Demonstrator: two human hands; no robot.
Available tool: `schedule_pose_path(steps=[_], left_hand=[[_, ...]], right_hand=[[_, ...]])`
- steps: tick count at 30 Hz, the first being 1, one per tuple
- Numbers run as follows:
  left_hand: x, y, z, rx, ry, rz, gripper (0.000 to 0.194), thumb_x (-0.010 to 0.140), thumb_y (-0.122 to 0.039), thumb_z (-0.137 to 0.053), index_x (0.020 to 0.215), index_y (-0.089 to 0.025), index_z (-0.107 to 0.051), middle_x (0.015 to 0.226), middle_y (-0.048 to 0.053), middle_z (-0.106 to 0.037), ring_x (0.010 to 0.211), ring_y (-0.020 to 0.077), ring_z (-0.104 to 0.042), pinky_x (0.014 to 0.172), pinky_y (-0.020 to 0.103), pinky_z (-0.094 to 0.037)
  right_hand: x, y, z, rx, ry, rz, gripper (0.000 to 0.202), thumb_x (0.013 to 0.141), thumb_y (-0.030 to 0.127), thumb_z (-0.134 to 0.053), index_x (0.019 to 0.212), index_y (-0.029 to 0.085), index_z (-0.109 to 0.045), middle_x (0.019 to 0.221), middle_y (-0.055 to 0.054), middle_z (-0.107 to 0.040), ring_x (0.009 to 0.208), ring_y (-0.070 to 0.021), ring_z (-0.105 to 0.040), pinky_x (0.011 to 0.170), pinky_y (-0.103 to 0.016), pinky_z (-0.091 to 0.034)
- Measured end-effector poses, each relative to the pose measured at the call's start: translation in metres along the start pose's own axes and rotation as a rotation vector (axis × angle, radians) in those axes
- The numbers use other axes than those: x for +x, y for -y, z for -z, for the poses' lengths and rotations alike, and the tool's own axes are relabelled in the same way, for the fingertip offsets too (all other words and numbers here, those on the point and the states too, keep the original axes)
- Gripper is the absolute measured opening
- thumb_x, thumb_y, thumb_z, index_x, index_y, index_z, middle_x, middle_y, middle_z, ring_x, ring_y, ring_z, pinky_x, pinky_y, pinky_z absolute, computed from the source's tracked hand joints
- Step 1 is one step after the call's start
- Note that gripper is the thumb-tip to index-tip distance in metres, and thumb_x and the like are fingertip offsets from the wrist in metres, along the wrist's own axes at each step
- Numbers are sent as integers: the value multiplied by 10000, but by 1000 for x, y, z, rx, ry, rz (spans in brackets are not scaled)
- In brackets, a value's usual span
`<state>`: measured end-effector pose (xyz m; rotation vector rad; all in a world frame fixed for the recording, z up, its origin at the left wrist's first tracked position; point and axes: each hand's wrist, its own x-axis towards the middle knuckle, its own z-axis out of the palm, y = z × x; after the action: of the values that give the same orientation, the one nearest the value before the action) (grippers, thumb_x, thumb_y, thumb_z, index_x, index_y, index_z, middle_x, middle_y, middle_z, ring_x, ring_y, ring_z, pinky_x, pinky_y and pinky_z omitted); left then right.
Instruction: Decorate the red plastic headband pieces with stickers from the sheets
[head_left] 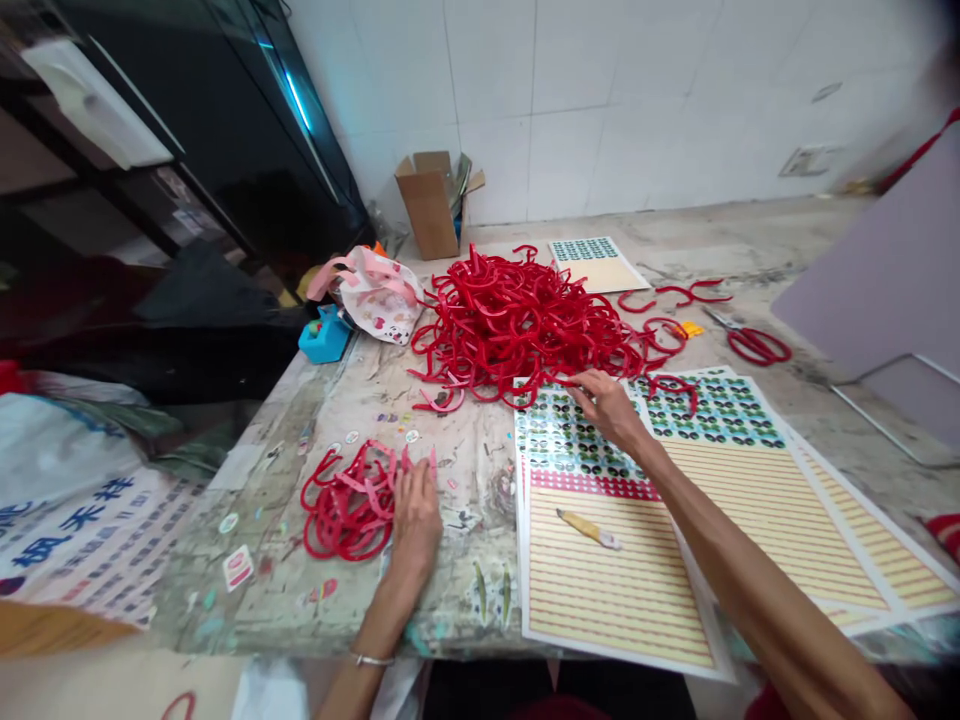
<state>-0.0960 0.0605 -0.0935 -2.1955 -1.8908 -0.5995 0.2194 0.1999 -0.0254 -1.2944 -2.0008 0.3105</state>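
Note:
On the table's left side, my left hand (418, 515) lies against the edge of a small pile of curved red headbands (349, 510). Its fingers are stretched out and touch the ends of some pinkish-red bands. My right hand (609, 405) reaches to the front edge of a large tangled heap of red headbands (517, 315). Thumb and fingers there pinch the end of one red headband (559, 380). Under the right hand and forearm lies a sticker sheet (615, 590), with dark and green stickers at its top and bare yellow striped backing below.
A yellow-handled cutter (589, 528) lies on the sheet. More sticker sheets (780, 510) overlap at right. Red-handled scissors (757, 345) lie behind them. A blue tape dispenser (324, 337), a patterned cloth bag (379, 295) and a cardboard box (429, 208) stand at back left.

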Motion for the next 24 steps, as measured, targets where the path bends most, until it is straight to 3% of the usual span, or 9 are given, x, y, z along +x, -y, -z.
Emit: schedule_pose_path(steps=[3,5,9,14,19,21,24], left_hand=[[6,11,3,-24,-18,0,500,762,-10,-344,1242,-87,-457,1188,192,-535,1156,310,-486,968,525,-394],[12,6,11,-46,-35,11,490,771,-45,-366,1253,-86,-439,1205,194,-513,1174,321,-463,957,526,-398],[25,-29,39,-32,-75,48,417,798,-110,-408,1207,-58,-470,1261,211,-472,1188,331,-434,988,520,-348],[41,-70,66,-29,17,101,256,838,-140,-404,1014,-136,-591,1013,117,-626,960,251,-554,922,428,-383],[43,-67,58,71,149,172,218,837,-163,-404,783,-144,-614,818,110,-615,855,266,-549,858,448,-376],[42,-65,52,38,165,140,227,839,-155,-397,904,-123,-612,932,137,-611,916,270,-537,856,435,-377],[45,-73,43,-74,210,-61,392,830,-148,-421,1216,-141,-486,1277,154,-476,1080,262,-476,879,406,-376]], right_hand=[[8,5,24,38,-51,14,217,875,268,-464,956,166,-637,911,-90,-627,833,-200,-564,768,-325,-434],[12,13,37,89,-54,-1,243,883,314,-457,951,165,-638,859,-71,-626,768,-182,-561,700,-301,-432],[3,32,50,458,115,-218,295,847,429,-505,901,174,-643,642,8,-507,529,-106,-418,480,-240,-310],[-40,55,43,851,215,-446,306,801,463,-568,869,176,-647,621,33,-405,496,-69,-310,450,-223,-232],[-73,68,40,975,241,-496,273,794,442,-594,840,178,-646,610,38,-383,497,-65,-285,449,-224,-205],[-77,69,39,993,235,-497,268,793,439,-599,817,176,-644,606,37,-389,498,-64,-288,447,-224,-202],[-80,71,39,1022,197,-552,272,782,438,-616,842,176,-657,613,34,-396,506,-64,-300,442,-216,-211]])
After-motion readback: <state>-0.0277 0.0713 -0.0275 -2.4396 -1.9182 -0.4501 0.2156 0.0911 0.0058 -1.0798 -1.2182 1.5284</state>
